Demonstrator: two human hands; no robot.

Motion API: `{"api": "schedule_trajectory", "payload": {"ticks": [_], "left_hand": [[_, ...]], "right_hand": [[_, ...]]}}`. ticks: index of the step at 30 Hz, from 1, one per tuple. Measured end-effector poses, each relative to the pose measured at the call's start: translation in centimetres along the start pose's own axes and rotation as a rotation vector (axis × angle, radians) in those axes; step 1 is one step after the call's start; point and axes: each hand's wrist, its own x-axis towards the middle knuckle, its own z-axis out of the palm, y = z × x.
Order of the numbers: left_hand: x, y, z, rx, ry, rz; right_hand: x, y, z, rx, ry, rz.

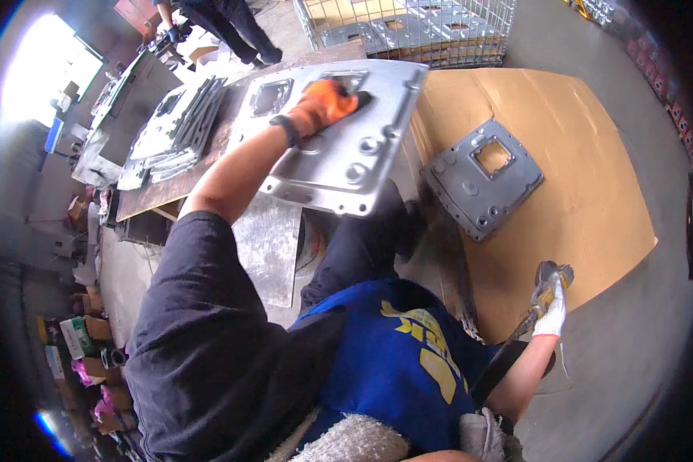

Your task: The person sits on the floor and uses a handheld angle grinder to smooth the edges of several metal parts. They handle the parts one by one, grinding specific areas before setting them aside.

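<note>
With the left hand (321, 106) in an orange glove, gripping a large metal panel (335, 150) beside one of its two rectangular openings, fingers bent against the metal. Held tilted, just left of the brown cardboard sheet (585, 192), and overlapping its far left corner in this view. A little blurred along the right edge; cannot tell whether also resting on anything underneath.

With the right hand (554, 314) in a white glove, wrapped around the body of a yellow-and-black angle grinder (543, 300), at the near right edge of the cardboard sheet. Turned with the disc end away from the wearer; cannot tell whether running or stopped.

Lying flat on the left part of the cardboard sheet, apart from both hands: a smaller dark-grey metal plate (508, 185), with a square cutout and small holes along the rim.

Well to the left of the cardboard sheet, piled on a wooden tabletop (160, 198): a stack of metal panels (181, 131). Just beyond the sheet's far edge, a wire mesh cage (439, 55) with flat metal plates (416, 35) inside. Farther off, past its far left corner, a co-worker (231, 27) in dark trousers, standing. Around the sheet's right side, grey floor (600, 362).
</note>
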Motion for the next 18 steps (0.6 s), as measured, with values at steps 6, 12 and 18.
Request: {"api": "schedule_trajectory", "payload": {"ticks": [6,12,18], "left_hand": [[1.0,-8.5,-3.8,0.256,-0.021,-0.332],[2.3,-10.2,-4.5,0.207,0.255,-0.297],[5.7,-3.2,5.5,0.233,0.205,0.380]], "right_hand": [[2.9,2.5,-1.2,-0.024,0.013,0.046],[4.7,4.1,-0.7,0.014,-0.057,-0.006],[3.7,3.6,0.8,0.100,-0.021,-0.003]]}}
